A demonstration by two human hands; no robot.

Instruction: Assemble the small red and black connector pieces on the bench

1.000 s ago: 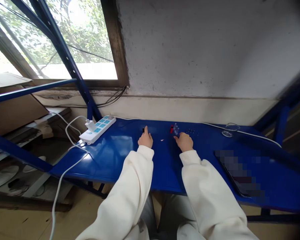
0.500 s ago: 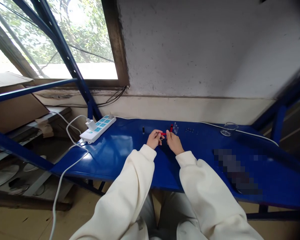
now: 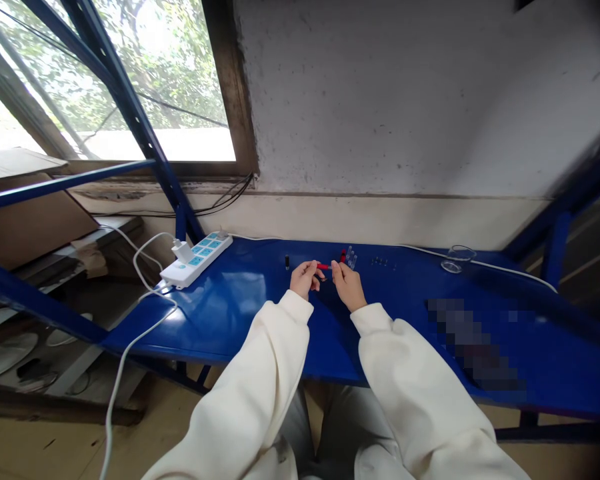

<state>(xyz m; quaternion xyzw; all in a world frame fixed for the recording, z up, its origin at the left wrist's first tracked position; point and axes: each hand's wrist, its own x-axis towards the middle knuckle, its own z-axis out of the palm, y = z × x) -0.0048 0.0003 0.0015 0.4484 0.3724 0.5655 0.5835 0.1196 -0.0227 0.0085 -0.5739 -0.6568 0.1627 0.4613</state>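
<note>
My left hand pinches a slim red pen-like tube at its left end. At the tube's right end, a thin pale part shows, and the closed fingers of my right hand grip there. Whether that part is metal or clear plastic is too small to tell. The tube is held about level over the blue table. Just beyond my right hand lie another red piece and several clear small tubes. A short black cylinder stands to the left of my left hand.
Several tiny parts lie right of the clear tubes. Farther right is a clear round cup beside a white cable. A white power strip with a plug sits at the table's left. A pixelated dark object lies at right.
My left hand has shifted slightly left with the red tube. The thin pale part now shows between the tube and my right hand, which has barely moved.
</note>
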